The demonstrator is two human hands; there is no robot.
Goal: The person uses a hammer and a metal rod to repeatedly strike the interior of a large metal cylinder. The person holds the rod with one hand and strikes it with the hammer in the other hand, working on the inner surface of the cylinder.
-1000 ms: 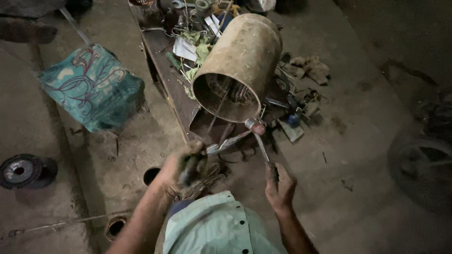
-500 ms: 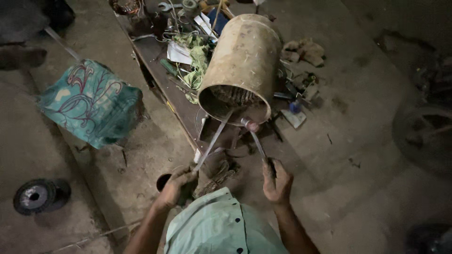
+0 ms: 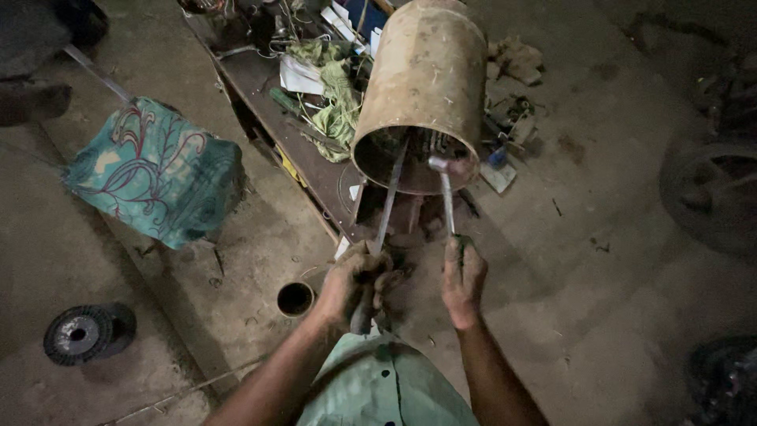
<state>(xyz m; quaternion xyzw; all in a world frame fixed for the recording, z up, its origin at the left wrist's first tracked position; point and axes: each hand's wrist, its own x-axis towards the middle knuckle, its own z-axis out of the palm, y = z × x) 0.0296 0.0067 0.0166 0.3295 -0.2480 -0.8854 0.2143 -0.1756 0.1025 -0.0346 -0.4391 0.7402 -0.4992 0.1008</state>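
I see my left hand (image 3: 355, 280) at about 7 o'clock from the frame centre, fingers curled tight around the lower end of a long flat metal bar (image 3: 388, 203). The bar runs up toward 12 o'clock and its far tip enters the open mouth of a rusty metal cylinder (image 3: 426, 87), which lies on its side at 12 o'clock with the opening turned toward me. My right hand (image 3: 463, 278) sits at about 5 o'clock, just beside the left but apart from it, fist wrapped around the handle of a hammer (image 3: 446, 197); the hammer head is at the lower rim of the cylinder mouth, and I cannot tell whether it touches the rim. Inside the mouth I make out dark metal parts, too dim to name. The cylinder rests against a low dark bench (image 3: 296, 134) at 11 o'clock, littered with green cloth (image 3: 337, 102), papers and small scrap. At 9 o'clock a teal patterned bag (image 3: 158, 173) sits on the concrete floor (image 3: 599, 300). At 8 o'clock lies a black wire spool (image 3: 85, 333); a small round can (image 3: 295, 299) stands near the left wrist. A wheel (image 3: 710, 197) shows at 3 o'clock.
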